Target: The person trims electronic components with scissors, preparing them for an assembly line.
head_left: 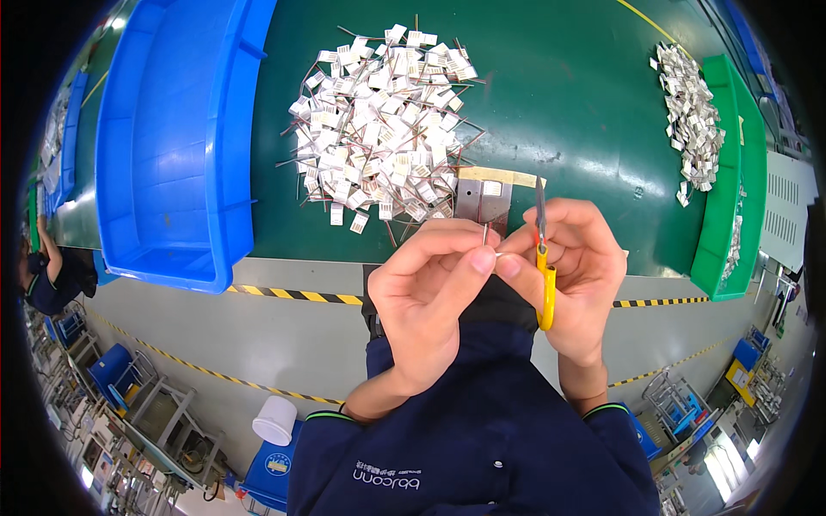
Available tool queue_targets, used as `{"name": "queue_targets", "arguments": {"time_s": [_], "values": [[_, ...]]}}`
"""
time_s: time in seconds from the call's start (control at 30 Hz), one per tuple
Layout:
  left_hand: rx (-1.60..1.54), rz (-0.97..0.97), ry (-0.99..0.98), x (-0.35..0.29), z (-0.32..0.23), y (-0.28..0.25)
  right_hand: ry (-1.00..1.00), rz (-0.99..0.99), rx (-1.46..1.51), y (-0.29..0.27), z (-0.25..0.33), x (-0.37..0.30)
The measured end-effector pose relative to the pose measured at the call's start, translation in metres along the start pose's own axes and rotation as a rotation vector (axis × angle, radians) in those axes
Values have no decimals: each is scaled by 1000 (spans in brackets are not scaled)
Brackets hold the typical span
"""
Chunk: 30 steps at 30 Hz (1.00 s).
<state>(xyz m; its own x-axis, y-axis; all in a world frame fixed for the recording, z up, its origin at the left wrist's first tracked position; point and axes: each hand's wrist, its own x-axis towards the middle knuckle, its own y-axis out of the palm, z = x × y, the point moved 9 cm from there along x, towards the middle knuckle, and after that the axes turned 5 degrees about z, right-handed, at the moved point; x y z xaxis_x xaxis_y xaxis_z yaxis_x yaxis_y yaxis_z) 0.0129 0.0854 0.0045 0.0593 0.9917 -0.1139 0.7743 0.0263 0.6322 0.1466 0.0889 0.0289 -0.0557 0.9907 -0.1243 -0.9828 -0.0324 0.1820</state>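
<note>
My left hand (428, 297) is closed in a pinch at the near edge of the green table, with a thin wire (484, 234) sticking up between thumb and forefinger. In my right hand (575, 279) are scissors (549, 284) with yellow handles, their blades pointing away from me. My right thumb and forefinger also pinch at a small white end that meets my left fingertips; most of that piece is hidden. Just beyond my hands lies a flat metal plate (496, 206) with a strip of cream tape (508, 177). A heap of white connectors (379, 129) with short wires spreads to its left.
A big blue bin (176, 155) stands left of the heap. At the far right, a second pile of small white parts (688, 120) lies beside a green bin (723, 181). A white bucket (274, 420) stands on a blue stool (274, 464) at lower left. Another person (53, 268) is at the left.
</note>
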Motion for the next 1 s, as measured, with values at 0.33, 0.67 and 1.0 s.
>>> {"name": "queue_targets", "arguments": {"time_s": [0.33, 0.67, 1.0], "values": [[4, -58, 40, -3, 1, -1, 10, 41, -54, 1, -2, -8], [4, -51, 26, -5, 1, -3, 8, 145, -89, 1, -2, -6], [86, -77, -107, -11, 2, 2, 398, 426, 68, -11, -6, 6]]}}
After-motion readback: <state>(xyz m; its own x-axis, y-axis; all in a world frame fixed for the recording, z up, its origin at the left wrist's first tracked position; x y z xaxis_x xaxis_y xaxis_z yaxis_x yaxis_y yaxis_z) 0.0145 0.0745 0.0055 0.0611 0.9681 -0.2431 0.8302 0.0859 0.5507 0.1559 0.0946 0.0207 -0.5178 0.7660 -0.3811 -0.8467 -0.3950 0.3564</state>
